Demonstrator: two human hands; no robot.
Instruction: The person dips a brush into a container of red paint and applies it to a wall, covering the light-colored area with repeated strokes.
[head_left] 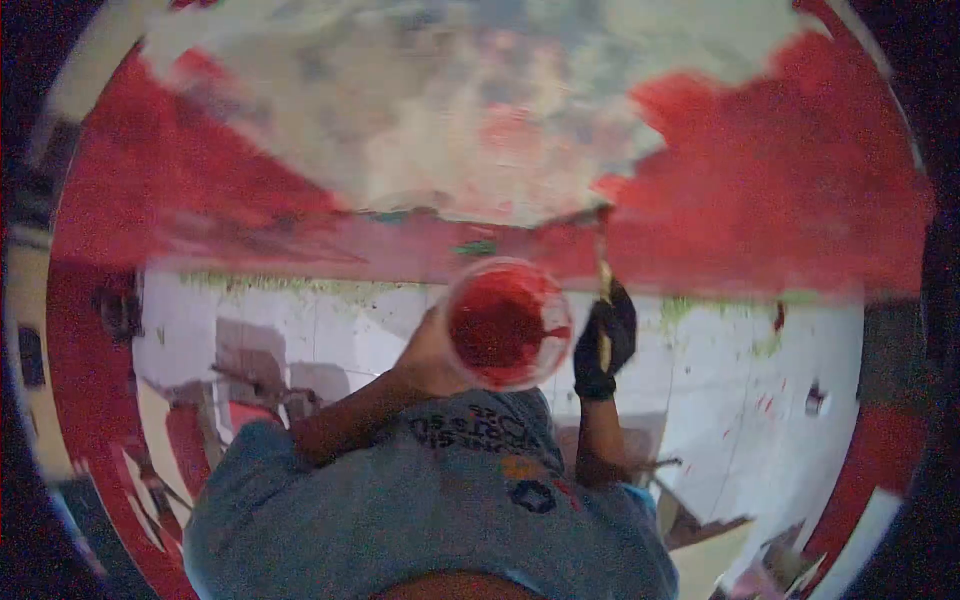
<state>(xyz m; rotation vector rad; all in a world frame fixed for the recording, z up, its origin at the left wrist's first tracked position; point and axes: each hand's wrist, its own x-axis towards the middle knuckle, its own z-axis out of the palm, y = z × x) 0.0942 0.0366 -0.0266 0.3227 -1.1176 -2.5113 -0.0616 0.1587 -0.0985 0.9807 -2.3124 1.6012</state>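
Note:
My bare left hand [428,360] is wrapped round the side of a round tub [508,323], whose inside shows red paint with a pale patch at the right. My right hand [612,340], in a dark glove, is closed round the handle of a paintbrush [603,262]. The brush stands upright, its head near the lower edge of the pale area of a wall [480,130]. Whether the bristles touch the wall is too blurred to tell. Red paint [780,190] covers the wall on both sides and along the bottom.
Below the wall lies a light tiled floor [700,400] with green and red specks. Blurred furniture-like items [260,390] stand at the left, and more objects [780,570] lie at the lower right. A small item [815,400] is on the floor at the right.

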